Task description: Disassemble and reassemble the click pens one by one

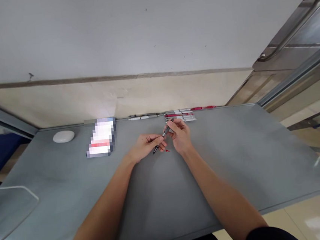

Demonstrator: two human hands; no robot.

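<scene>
You are at a grey table [238, 165] with a smooth, matte top that runs to a pale wall [140, 35]; a thin dark band crosses the wall above a cream lower strip. To the far right stands a metal-framed door with a tubular steel handle [290, 35], and a glossy tiled floor shows past the table's right edge.

Your two bare hands meet over the far middle of the table. Your left hand [147, 145] pinches the lower, dark end of one slim pen [163, 137], and your right hand [180, 133] closes its fingertips on the upper end, so both grips are narrow and hold the same pen, tilted, just above the surface. A small red piece [167, 150] lies on the table just beside the pen's lower tip; what it is cannot be told.

Along the far edge lies a row of pens [180, 115], red and white, too small to count, with one long grey-white pen [144, 116] to their left. Farther left sit one flat rectangular pack [101, 137] and one smooth white oval object [63, 136].
</scene>
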